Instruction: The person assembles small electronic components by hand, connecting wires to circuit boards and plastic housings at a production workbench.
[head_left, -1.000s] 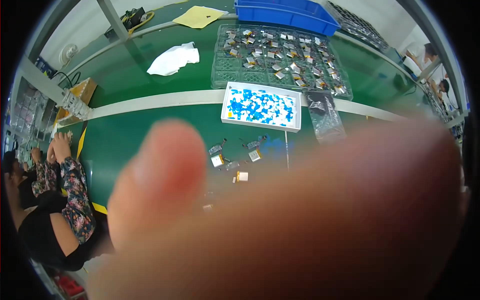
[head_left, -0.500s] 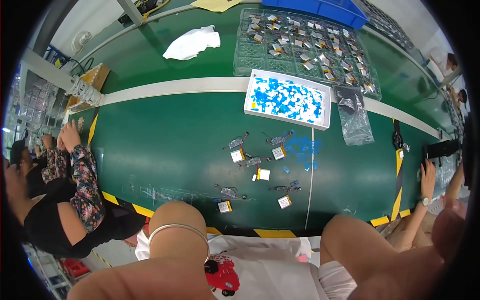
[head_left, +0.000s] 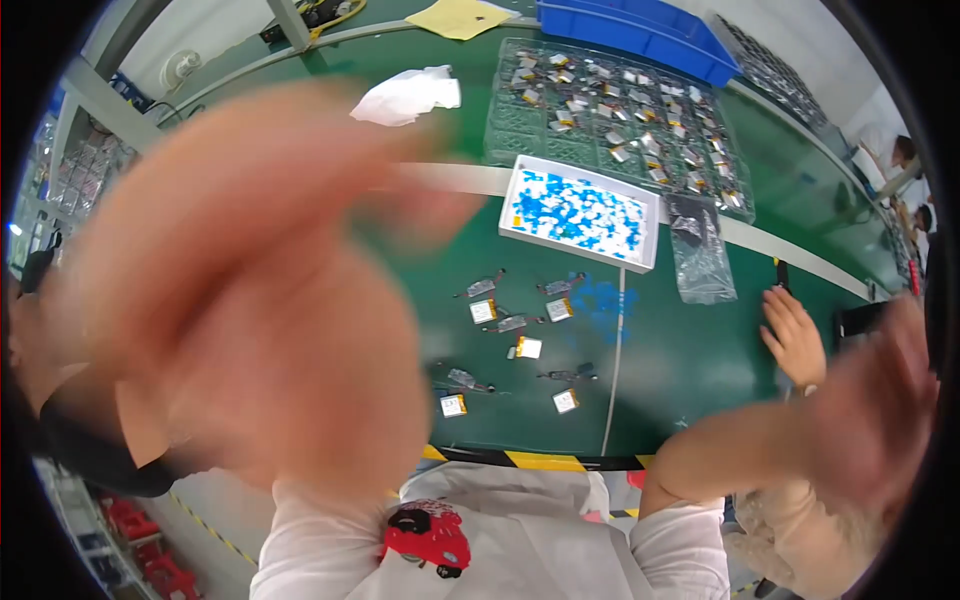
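My left hand is raised close to the camera and hides the left part of the bench; motion smears its fingers. Far to the right my right hand is also lifted and blurred, so I cannot make out anything in it. Both are above the green bench, apart from the parts on it. Several small circuit boards with wires and silver pouch batteries lie mid-bench. Small blue pieces are scattered beside them. Behind stands a white box of blue and white bits.
A clear compartment tray holds many batteries and boards, with a blue bin behind it. A clear plastic bag lies right of the box. A white cloth is at the back. A co-worker's hand rests on the bench's right.
My left hand has swung up from the lower edge across the left of the view. My right hand has risen at the right. The view shifted slightly; the co-worker's hand at right reached inward.
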